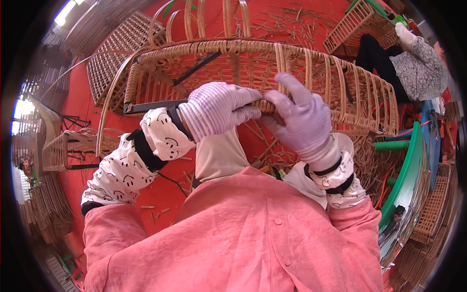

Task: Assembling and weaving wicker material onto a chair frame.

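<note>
A long woven rattan basket frame (pixel 233 46) lies across in front of me, its dark metal near rail (pixel 154 105) bare at the left. Toward the middle, a short stretch of that rail is wrapped in rattan strip (pixel 266 106). My left hand (pixel 214 108), in a pale lilac ribbed glove, closes its fingertips on the rail just left of the wrapping. My right hand (pixel 306 117), gloved alike, pinches the wrapped stretch between thumb and a finger, with another finger raised. Any loose strip end between the fingers is hidden.
Rattan scraps (pixel 292 24) litter the red floor. Another woven panel (pixel 121 53) stands at the far left. At the far right a person in a patterned top (pixel 419 70) sits beside a basket (pixel 351 27). A green curved edge (pixel 406 175) rises at my right.
</note>
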`<control>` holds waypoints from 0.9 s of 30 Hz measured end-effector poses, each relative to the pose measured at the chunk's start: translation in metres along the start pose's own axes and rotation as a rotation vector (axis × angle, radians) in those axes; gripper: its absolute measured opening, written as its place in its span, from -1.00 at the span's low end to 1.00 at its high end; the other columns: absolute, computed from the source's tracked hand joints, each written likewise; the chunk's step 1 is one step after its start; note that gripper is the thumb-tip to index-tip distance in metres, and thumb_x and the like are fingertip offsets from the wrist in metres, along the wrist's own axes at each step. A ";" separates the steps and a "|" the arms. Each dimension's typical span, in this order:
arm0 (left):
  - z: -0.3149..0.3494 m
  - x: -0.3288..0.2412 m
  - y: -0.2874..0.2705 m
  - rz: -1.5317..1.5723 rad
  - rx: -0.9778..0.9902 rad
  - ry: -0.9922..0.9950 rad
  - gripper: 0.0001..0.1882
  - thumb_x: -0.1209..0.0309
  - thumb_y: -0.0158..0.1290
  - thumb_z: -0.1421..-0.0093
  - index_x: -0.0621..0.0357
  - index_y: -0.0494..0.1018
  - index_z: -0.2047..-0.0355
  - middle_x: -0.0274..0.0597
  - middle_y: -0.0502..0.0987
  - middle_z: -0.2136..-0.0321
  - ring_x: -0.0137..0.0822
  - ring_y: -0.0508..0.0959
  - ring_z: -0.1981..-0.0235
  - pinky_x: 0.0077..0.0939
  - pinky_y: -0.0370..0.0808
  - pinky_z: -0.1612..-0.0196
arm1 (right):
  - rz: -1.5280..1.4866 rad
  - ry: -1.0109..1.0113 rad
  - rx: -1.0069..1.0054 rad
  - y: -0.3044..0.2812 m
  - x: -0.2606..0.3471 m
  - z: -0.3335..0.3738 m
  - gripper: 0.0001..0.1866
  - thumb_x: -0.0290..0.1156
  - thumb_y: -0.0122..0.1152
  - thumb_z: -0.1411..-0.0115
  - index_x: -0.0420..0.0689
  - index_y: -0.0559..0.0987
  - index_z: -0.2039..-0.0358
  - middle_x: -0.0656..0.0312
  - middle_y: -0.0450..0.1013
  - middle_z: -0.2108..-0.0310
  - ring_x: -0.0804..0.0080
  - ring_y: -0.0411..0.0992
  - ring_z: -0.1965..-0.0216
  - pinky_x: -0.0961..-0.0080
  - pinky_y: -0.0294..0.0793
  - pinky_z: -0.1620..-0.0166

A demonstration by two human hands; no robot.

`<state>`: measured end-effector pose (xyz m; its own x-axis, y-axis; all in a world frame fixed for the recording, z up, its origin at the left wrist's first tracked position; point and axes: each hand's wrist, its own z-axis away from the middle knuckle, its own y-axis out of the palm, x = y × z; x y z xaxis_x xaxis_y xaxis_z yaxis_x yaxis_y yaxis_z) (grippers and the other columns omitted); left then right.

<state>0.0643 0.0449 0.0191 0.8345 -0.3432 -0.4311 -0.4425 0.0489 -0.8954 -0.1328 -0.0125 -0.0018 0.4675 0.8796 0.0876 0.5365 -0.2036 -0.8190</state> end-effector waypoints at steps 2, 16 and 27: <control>0.003 0.004 0.008 -0.022 -0.046 0.048 -0.63 0.21 0.14 -0.05 0.18 0.47 0.19 -0.03 0.55 0.44 -0.07 0.56 0.41 -0.35 0.50 0.35 | 0.025 -0.052 -0.074 -0.020 -0.007 0.004 -0.44 -0.04 0.34 0.20 -0.03 0.46 0.19 0.10 0.33 0.06 0.22 0.40 0.25 0.27 0.36 0.26; -0.012 0.019 0.011 -0.070 -0.184 0.093 -0.65 0.26 0.14 -0.04 0.23 0.49 0.22 0.01 0.54 0.43 -0.05 0.55 0.41 -0.32 0.49 0.35 | 0.388 0.219 0.126 -0.055 -0.148 0.087 -0.32 -0.26 0.40 0.25 0.27 0.42 0.01 0.33 0.24 -0.10 0.22 0.20 -0.13 0.11 0.12 -0.14; -0.002 0.016 0.015 -0.066 -0.240 0.171 -0.72 0.27 0.09 -0.04 0.15 0.46 0.28 0.00 0.52 0.50 0.00 0.53 0.47 -0.17 0.45 0.41 | 0.645 0.246 0.199 -0.043 -0.129 0.081 -0.61 -0.43 0.03 0.02 0.22 0.47 0.13 0.32 0.38 0.37 0.33 0.41 0.30 0.19 0.31 0.11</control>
<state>0.0705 0.0386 -0.0014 0.8057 -0.4922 -0.3296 -0.4710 -0.1950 -0.8603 -0.2731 -0.0829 -0.0241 0.8057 0.4831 -0.3428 -0.0276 -0.5475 -0.8364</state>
